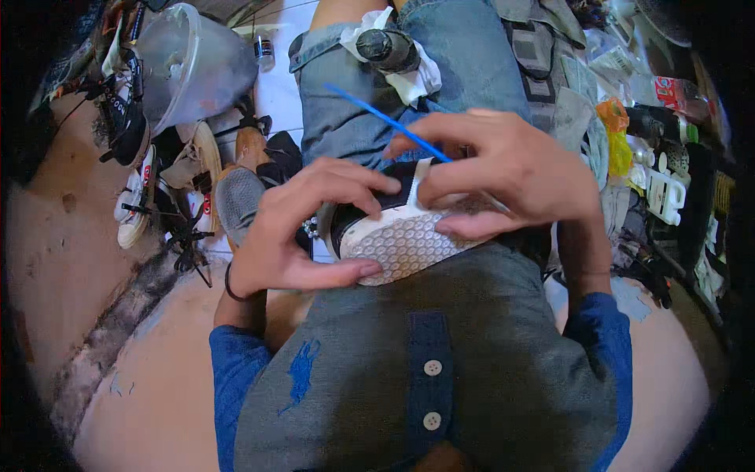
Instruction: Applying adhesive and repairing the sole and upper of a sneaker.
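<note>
Here, the left hand's grip clamps the shoe before the shirt; the right hand's, closed on a stick, partly hides it. Beyond lies a bottle; a tub stands left.

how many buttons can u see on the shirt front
2. The upper button is on the dark placket of the shirt; the lower button is straight below it, nearer the picture's bottom edge. Others may be hidden.
</note>
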`<control>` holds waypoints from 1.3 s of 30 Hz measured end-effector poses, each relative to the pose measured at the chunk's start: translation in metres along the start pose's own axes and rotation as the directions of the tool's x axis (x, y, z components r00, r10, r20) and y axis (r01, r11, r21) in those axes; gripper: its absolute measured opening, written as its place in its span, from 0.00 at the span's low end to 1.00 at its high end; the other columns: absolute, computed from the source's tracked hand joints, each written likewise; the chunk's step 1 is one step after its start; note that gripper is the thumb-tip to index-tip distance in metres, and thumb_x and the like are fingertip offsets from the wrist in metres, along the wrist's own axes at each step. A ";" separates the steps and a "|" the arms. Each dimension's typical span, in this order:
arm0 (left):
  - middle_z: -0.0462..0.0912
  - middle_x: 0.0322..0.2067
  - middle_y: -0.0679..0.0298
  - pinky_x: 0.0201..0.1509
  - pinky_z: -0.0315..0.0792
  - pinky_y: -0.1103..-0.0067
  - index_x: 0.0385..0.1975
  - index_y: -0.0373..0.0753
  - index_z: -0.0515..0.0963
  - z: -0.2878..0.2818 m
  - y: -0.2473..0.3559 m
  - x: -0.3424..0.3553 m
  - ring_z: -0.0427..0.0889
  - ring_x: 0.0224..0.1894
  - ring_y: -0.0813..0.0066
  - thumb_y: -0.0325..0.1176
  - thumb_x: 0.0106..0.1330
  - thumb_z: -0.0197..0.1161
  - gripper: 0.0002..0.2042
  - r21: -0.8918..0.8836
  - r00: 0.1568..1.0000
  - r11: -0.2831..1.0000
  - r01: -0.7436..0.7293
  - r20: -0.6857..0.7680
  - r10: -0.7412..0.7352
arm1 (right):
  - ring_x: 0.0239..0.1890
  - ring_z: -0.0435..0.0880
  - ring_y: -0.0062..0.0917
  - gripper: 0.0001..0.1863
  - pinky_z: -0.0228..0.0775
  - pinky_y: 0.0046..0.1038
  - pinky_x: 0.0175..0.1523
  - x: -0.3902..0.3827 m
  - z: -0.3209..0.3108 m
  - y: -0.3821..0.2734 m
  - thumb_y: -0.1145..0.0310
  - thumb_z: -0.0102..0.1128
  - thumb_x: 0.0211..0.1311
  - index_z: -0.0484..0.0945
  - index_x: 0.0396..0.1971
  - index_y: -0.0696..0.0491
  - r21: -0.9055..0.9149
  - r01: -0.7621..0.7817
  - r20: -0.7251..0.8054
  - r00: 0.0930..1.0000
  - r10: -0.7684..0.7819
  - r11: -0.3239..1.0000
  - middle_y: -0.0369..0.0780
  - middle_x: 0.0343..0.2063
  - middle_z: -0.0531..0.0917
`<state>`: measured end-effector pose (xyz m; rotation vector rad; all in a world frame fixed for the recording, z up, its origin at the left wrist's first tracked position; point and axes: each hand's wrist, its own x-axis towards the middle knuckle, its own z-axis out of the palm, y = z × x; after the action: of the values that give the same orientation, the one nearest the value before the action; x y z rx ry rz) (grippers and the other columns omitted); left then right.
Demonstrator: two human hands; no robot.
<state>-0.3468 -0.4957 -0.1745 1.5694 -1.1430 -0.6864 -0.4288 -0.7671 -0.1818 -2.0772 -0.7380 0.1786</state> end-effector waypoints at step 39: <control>0.86 0.31 0.56 0.44 0.74 0.74 0.42 0.30 0.82 -0.004 0.032 0.017 0.83 0.36 0.65 0.21 0.48 0.72 0.18 -0.053 0.981 0.979 0.196 0.023 -0.195 | 0.42 0.79 0.41 0.12 0.72 0.38 0.47 0.033 -0.009 0.012 0.64 0.64 0.50 0.76 0.30 0.56 0.262 0.102 0.240 0.956 -0.167 0.960 0.44 0.34 0.75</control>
<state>-0.3474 -0.5105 -0.1409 1.6458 -0.9819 -0.8555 -0.3930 -0.7597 -0.1811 -1.7768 -0.9628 0.4506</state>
